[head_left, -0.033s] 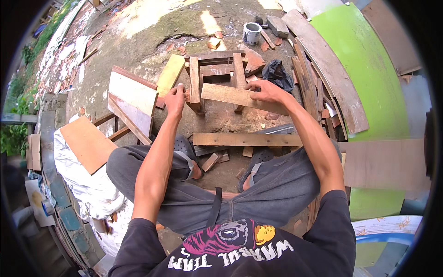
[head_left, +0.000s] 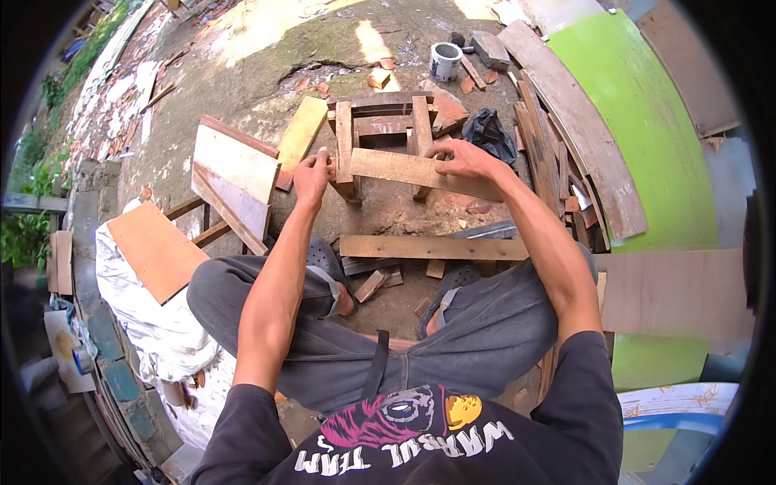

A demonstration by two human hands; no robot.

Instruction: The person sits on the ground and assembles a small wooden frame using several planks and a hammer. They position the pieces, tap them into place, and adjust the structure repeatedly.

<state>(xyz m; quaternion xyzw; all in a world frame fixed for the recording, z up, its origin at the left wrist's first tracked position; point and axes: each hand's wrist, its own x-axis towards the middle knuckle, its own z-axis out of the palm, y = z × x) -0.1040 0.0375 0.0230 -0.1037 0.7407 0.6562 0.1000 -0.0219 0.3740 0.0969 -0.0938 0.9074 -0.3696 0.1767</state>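
A small wooden frame (head_left: 378,125) of upright legs and crosspieces stands on the ground before me. My right hand (head_left: 467,159) pinches the top edge of a short light-brown wooden board (head_left: 392,166), toward its right end. The board slants in front of the frame's legs, its left end close to the left leg (head_left: 344,144). Beside that leg, my left hand (head_left: 311,179) is closed with the thumb up. A bit of reddish wood shows at its fingers, but whether it grips this piece or the frame is hidden.
A long plank (head_left: 432,246) lies across before my feet. Left are a whitish wooden panel (head_left: 230,166) and an orange-brown board (head_left: 156,249) on white sacking (head_left: 153,323). A black plastic bag (head_left: 490,135), a paint can (head_left: 444,61) and a green sheet (head_left: 638,121) lie right.
My right hand and the short board have shifted slightly left, nearer the frame's left leg. The view has moved a little; my left hand keeps its place beside the leg.
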